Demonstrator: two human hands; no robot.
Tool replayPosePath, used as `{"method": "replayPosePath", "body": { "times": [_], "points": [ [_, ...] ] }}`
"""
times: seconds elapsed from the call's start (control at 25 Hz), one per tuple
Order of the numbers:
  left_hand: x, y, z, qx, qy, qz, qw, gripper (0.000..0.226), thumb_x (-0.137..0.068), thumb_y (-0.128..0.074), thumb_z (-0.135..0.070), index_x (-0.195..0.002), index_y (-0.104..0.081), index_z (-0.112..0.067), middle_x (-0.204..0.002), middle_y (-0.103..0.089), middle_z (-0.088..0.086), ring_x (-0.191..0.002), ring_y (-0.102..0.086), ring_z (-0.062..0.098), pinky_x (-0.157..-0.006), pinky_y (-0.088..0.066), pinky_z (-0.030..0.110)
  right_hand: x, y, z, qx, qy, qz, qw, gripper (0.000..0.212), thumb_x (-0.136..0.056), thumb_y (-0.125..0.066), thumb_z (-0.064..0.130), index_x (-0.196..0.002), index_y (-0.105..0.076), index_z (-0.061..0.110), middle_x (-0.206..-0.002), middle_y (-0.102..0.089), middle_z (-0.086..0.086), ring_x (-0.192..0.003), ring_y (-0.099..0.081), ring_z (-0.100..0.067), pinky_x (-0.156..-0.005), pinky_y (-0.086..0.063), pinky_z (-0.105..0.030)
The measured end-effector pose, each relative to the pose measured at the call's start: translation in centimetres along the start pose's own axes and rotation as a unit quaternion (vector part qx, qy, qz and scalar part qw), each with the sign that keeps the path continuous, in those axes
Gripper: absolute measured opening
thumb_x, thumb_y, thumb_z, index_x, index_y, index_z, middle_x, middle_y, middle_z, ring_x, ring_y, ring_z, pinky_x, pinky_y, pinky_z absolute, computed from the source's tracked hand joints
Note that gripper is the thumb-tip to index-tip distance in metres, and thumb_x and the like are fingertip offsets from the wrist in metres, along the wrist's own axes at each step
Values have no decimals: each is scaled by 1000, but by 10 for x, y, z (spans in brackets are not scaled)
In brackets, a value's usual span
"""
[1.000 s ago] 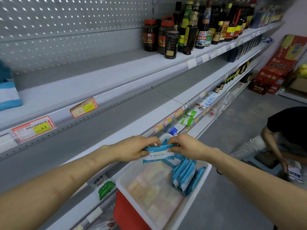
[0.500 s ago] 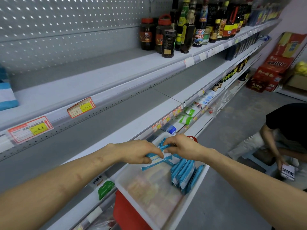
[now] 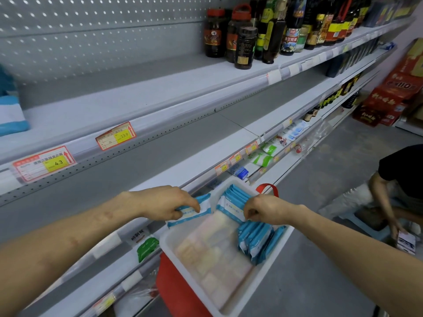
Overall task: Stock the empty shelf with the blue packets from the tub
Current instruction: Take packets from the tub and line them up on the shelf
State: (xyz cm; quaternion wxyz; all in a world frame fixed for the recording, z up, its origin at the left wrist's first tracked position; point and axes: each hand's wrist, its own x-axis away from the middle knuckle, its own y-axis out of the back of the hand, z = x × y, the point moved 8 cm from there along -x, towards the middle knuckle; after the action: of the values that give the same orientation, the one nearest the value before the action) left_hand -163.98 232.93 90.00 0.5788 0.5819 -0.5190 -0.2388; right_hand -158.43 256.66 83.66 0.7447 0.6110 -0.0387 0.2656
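1. Left hand has one blue packet out. It lies nearly flat, long axis running left to right across the view, right end tipped up a touch.
2. That packet hangs over the left rim of the white tub, just below the front rail of the shelf.
3. In the tub's far corner a bundle of packets stands on edge, fanned, white faces toward the camera.
4. Along the right wall a row of packets stands on edge too, leaning over, with the long sides running away from the camera.
5. Room to move: the shelf board is bare, with a grey back panel behind it and price tags on its front rail. The upper shelf overhangs it.
6. The tub sits on a red basket, tight against the shelving. Its left half holds pale, blurred packs.
7. On the left hand, fingers are curled down and the thumb sits underneath, pinching its packet at the left end.
8. Right hand has fingers bent and fingertips nipping the near edge of the bundle.
9. Off right, bottles fill the top shelf, and a person crouches on the floor.
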Motion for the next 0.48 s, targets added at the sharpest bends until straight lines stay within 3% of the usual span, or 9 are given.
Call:
{"method": "replayPosePath", "body": {
  "times": [0.24, 0.48],
  "points": [
    [11, -6, 13, 10, 33, 4, 999, 45, -100, -59, -22, -141, -53, -40, -138, -57, -10, -99, -41, 0, -84, -36, 22, -2, -12, 8, 46, 73, 15, 996, 6, -96, -66, 29, -97, -64, 34, -111, -63, 14, -104, -59, -6, -96, -50, -21],
    [7, -7, 7, 20, 39, 5, 999, 44, -101, -58, -23, -141, -52, -40, -141, -55, -13, -101, -40, -2, -83, -36, 20, 1, -20, 14, 84, 121, 48, 988, 13, -96, -66, 25, -105, -71, 33, -117, -64, 15, -110, -59, -7, -104, -49, -30]
  ]
}}
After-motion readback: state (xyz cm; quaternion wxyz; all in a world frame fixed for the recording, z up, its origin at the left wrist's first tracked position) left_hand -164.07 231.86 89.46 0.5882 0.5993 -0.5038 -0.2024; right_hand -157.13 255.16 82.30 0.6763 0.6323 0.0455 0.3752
